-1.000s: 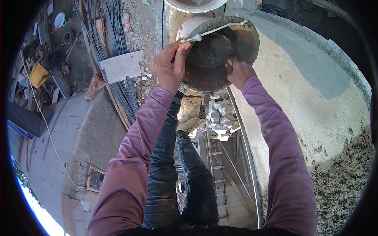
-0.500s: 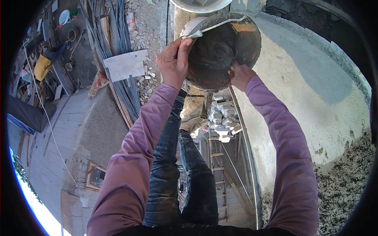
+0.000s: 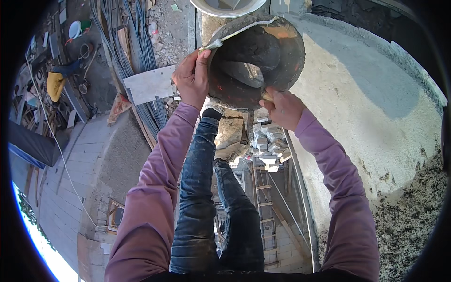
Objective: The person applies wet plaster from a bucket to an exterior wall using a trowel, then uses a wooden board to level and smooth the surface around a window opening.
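Currently, I see the left hand (image 3: 191, 81) with its fingers pinching one end of a pale cord handle (image 3: 246, 29) at the rim of a dark bucket (image 3: 290, 51). The right hand (image 3: 286, 109) has its fingers curled round the short grip of a trowel (image 3: 253, 74), the blade inside the bucket beside some dark mix (image 3: 257, 46). From my view the bucket tips its mouth toward the camera, near a white basin (image 3: 206, 7) and left of a pale plastered surface (image 3: 357, 127).
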Tool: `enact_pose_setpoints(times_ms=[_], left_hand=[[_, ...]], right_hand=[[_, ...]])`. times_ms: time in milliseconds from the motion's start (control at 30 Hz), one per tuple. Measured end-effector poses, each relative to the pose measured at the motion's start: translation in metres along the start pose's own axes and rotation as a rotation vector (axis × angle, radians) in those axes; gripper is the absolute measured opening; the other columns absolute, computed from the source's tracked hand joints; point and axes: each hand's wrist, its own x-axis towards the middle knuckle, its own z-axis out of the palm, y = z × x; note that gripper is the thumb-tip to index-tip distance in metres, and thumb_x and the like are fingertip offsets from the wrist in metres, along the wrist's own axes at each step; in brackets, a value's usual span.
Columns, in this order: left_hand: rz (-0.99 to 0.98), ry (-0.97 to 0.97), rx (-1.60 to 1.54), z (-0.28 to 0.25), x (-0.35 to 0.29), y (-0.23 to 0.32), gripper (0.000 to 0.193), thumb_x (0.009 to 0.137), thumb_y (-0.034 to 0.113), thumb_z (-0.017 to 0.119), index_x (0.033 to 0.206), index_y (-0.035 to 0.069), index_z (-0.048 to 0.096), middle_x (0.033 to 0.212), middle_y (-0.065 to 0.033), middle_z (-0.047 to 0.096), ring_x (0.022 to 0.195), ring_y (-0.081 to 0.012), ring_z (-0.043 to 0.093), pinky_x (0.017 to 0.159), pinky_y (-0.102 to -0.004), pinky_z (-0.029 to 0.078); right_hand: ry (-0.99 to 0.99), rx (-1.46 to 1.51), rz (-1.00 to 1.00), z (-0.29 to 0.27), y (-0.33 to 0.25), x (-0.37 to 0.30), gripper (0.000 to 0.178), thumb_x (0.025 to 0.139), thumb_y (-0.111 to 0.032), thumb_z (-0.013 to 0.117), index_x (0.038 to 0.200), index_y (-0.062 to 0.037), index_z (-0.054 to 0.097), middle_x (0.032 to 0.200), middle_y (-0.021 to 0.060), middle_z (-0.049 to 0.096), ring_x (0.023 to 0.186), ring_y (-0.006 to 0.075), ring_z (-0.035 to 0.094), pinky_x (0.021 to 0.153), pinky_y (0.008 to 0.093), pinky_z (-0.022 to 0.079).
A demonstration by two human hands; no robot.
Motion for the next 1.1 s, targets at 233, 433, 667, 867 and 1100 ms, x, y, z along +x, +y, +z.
enact_pose_setpoints(times_ms=[233,433,667,867,1100], left_hand=[[0.022,-0.056,-0.081,0.012,-0.024,0.014,0.019,0.092,0.017,0.067,0.100,-0.001,0.070,0.078,-0.0096,0.068,0.071,-0.0113,0.062,0.067,-0.0250,0.048],[-0.015,-0.068,-0.086,0.001,-0.009,0.023,0.019,0.092,0.018,0.067,0.098,0.000,0.070,0.075,-0.0097,0.066,0.068,-0.0112,0.060,0.064,-0.0253,0.047],[0.032,-0.040,-0.070,-0.002,-0.009,0.013,0.021,0.092,0.019,0.067,0.097,-0.001,0.070,0.073,-0.0093,0.065,0.065,-0.0107,0.058,0.061,-0.0256,0.045],[0.052,-0.024,-0.044,0.007,-0.008,0.006,0.015,0.088,0.014,0.070,0.095,0.001,0.070,0.076,-0.0123,0.068,0.062,-0.0166,0.064,0.058,-0.0269,0.048],[-0.054,-0.087,-0.057,-0.002,-0.013,0.024,0.020,0.091,0.019,0.068,0.099,0.000,0.070,0.075,-0.0110,0.066,0.065,-0.0144,0.061,0.062,-0.0265,0.047]], right_hand=[[-0.494,-0.319,0.384,-0.017,0.020,0.021,0.034,0.085,-0.016,0.056,0.112,0.0024,0.053,0.084,0.0269,0.067,0.084,0.0447,0.065,0.077,0.0513,0.051],[-0.412,-0.307,0.419,-0.047,0.012,0.051,0.035,0.089,-0.021,0.054,0.116,0.0020,0.053,0.087,0.0278,0.066,0.087,0.0454,0.065,0.079,0.0516,0.051],[-0.485,-0.364,0.269,-0.052,-0.007,0.063,0.041,0.092,-0.023,0.054,0.126,-0.0006,0.051,0.079,0.0269,0.065,0.079,0.0458,0.065,0.075,0.0524,0.051],[-0.570,-0.299,0.346,0.005,0.006,0.035,0.037,0.093,-0.026,0.051,0.122,-0.0028,0.051,0.083,0.0269,0.066,0.084,0.0453,0.066,0.079,0.0517,0.052],[-0.311,-0.569,0.330,-0.080,-0.005,0.067,0.031,0.090,-0.017,0.054,0.116,-0.0005,0.050,0.084,0.0268,0.065,0.076,0.0427,0.066,0.070,0.0498,0.052]])
